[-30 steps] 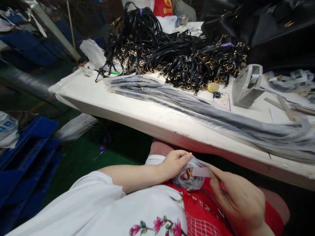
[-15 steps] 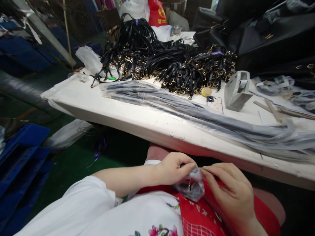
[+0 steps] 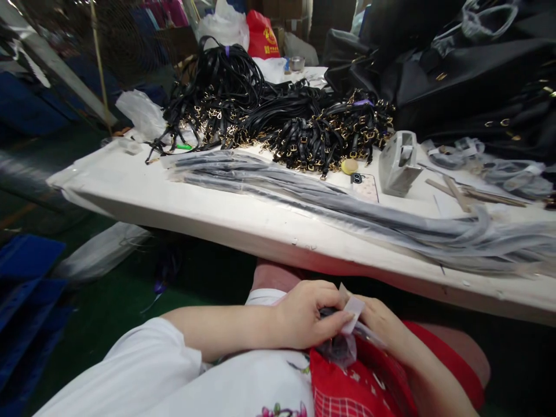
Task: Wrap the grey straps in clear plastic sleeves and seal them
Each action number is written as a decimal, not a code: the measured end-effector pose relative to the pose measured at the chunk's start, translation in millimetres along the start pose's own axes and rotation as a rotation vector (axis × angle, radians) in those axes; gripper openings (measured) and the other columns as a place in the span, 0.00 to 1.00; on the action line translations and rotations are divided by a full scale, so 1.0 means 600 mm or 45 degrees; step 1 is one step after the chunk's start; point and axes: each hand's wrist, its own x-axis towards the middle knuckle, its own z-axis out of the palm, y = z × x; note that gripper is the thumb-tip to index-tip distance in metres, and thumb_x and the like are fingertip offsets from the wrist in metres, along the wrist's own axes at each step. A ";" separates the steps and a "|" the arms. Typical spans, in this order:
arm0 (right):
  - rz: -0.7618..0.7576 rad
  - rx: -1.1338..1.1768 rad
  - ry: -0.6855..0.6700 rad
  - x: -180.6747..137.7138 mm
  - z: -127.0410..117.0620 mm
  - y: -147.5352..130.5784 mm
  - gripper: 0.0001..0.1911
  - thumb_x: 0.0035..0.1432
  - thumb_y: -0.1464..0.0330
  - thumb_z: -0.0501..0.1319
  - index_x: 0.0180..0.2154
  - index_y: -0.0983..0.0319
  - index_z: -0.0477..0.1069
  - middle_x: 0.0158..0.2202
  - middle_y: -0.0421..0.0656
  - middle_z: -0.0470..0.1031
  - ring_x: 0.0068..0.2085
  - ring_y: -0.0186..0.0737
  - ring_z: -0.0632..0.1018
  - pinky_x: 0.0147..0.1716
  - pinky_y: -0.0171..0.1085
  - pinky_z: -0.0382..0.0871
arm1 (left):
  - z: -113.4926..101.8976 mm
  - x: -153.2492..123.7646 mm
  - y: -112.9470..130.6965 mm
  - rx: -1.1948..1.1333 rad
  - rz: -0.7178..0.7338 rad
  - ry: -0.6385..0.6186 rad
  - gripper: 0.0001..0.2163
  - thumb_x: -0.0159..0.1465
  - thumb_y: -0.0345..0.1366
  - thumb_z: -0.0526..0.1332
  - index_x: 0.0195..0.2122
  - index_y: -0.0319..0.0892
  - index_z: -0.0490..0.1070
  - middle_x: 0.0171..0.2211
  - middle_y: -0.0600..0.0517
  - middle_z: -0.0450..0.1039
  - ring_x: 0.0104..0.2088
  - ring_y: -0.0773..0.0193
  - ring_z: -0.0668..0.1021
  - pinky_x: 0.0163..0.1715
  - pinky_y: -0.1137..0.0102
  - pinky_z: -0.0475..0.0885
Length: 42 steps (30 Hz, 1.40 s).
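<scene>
A person seated at a white table (image 3: 208,202) works in their lap, seen from above. The left hand (image 3: 304,315) curls over a small clear plastic bag (image 3: 341,347) with something dark inside, fingers closed on its top. The right hand (image 3: 382,324) meets it from the other side, thumb and fingers pinching a short strip of whitish tape (image 3: 353,310) that stands up between the two hands and touches the bag's mouth. Under both hands lies a red cloth (image 3: 360,382) (checked near its lower edge). Beyond the hands, across the table edge, long bagged grey straps (image 3: 347,205) stretch away to the right. Farther off sits a heap of black straps with gold buckles (image 3: 278,110), and right of that heap a grey tape dispenser (image 3: 397,162) beside a phone (image 3: 365,185).
</scene>
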 end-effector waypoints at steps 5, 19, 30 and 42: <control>-0.141 0.052 0.192 -0.002 0.015 -0.005 0.20 0.58 0.53 0.61 0.28 0.64 0.74 0.27 0.41 0.73 0.30 0.38 0.71 0.30 0.34 0.66 | -0.001 0.006 -0.003 0.028 -0.180 0.082 0.08 0.63 0.37 0.61 0.28 0.40 0.73 0.36 0.49 0.70 0.38 0.63 0.73 0.41 0.71 0.69; -0.111 -0.065 -0.031 -0.026 -0.015 -0.046 0.17 0.61 0.57 0.59 0.33 0.63 0.79 0.31 0.44 0.80 0.34 0.44 0.77 0.34 0.36 0.69 | 0.020 -0.002 -0.008 0.057 -0.396 0.098 0.11 0.63 0.44 0.61 0.31 0.42 0.70 0.31 0.52 0.75 0.32 0.65 0.75 0.34 0.71 0.67; 0.007 -0.166 -0.092 -0.016 -0.016 -0.027 0.18 0.60 0.57 0.60 0.26 0.63 0.69 0.23 0.38 0.71 0.26 0.35 0.70 0.25 0.33 0.62 | 0.015 -0.006 0.000 -0.021 -0.462 0.032 0.16 0.58 0.43 0.65 0.41 0.44 0.62 0.36 0.51 0.76 0.35 0.61 0.77 0.33 0.70 0.70; -0.345 -0.844 0.142 -0.027 -0.007 -0.032 0.14 0.63 0.65 0.57 0.24 0.60 0.64 0.24 0.37 0.71 0.26 0.35 0.70 0.26 0.35 0.61 | 0.011 0.006 -0.009 -0.031 -0.488 -0.142 0.14 0.54 0.39 0.64 0.41 0.42 0.69 0.35 0.50 0.76 0.34 0.61 0.76 0.34 0.70 0.71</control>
